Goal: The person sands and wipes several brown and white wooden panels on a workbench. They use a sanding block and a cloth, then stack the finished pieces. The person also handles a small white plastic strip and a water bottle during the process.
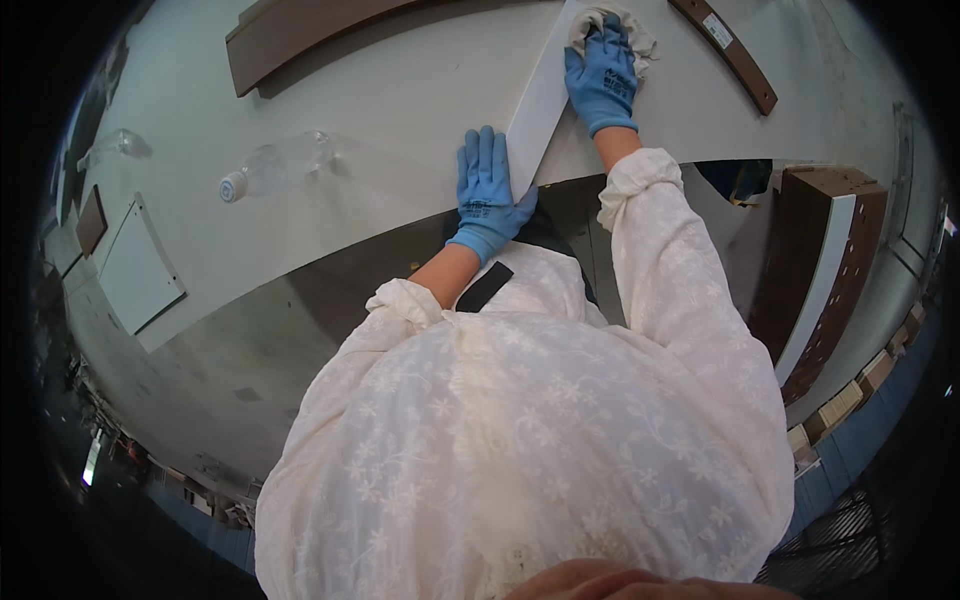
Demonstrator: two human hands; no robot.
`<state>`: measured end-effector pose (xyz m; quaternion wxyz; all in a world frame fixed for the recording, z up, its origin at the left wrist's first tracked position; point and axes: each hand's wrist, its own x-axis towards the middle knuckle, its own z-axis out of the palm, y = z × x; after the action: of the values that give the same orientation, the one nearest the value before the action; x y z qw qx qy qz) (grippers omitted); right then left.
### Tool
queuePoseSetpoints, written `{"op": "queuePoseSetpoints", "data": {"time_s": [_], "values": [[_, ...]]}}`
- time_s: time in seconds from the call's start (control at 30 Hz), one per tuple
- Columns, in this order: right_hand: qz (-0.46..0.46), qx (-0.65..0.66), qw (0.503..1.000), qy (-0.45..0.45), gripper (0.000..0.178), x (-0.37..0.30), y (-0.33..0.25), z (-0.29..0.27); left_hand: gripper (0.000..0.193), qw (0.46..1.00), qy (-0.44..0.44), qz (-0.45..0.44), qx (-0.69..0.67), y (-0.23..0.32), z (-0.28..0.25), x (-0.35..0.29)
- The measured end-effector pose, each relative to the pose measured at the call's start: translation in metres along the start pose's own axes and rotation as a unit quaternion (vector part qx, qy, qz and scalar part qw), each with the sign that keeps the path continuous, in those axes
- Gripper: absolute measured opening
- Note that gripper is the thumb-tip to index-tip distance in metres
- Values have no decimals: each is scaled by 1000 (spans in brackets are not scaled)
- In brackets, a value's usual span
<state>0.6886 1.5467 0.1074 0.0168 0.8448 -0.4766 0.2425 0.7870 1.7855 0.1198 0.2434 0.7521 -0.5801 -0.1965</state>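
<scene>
A long narrow white board (540,115) lies slantwise on the pale table (400,110), its near end at the table's front edge. My left hand (486,195), in a blue work glove, rests flat beside and partly over that near end, fingers stretched out. Farther up, my right hand (604,82), gloved the same way, presses a crumpled off-white cloth (641,42) at the board's far part. The cloth bunches out around its fingers, and some of the grip is hidden beneath the glove.
Clear plastic bottles, one with a white cap (232,187), lie left of my hands. A curved brown panel (310,32) and a brown strip (735,62) lie farther back. At left are a white panel (138,268) and small brown piece (92,222); brown boards (787,255) stand stacked at right.
</scene>
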Motion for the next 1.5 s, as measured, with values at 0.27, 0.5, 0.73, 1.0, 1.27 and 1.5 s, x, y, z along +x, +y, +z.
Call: {"op": "queuePoseSetpoints", "data": {"time_s": [0.27, 0.5, 0.73, 1.0, 1.27, 1.5], "values": [[49, -12, 991, -124, 60, -74, -39, -20, 97, 1000, -8, -10, 1, -1, 5, 0], [69, -66, 989, -109, 62, -2, -7, 1, 99, 1000, -3, -2, -4, -2, 4, -1], [85, 3, 979, -183, 62, -79, -46, -23, 99, 1000, -1, -6, -5, 0, 4, 1], [95, -61, 983, -145, 64, 7, -5, -1, 97, 1000, -8, -8, -6, -1, 3, 0], [-56, -33, 962, -265, 54, -131, -82, -90, 95, 998, -17, 3, 66, -8, 13, 0], [-120, 58, 978, -162, 42, -87, -49, -51, 97, 1000, -15, 3, -12, -6, 7, -4]]}}
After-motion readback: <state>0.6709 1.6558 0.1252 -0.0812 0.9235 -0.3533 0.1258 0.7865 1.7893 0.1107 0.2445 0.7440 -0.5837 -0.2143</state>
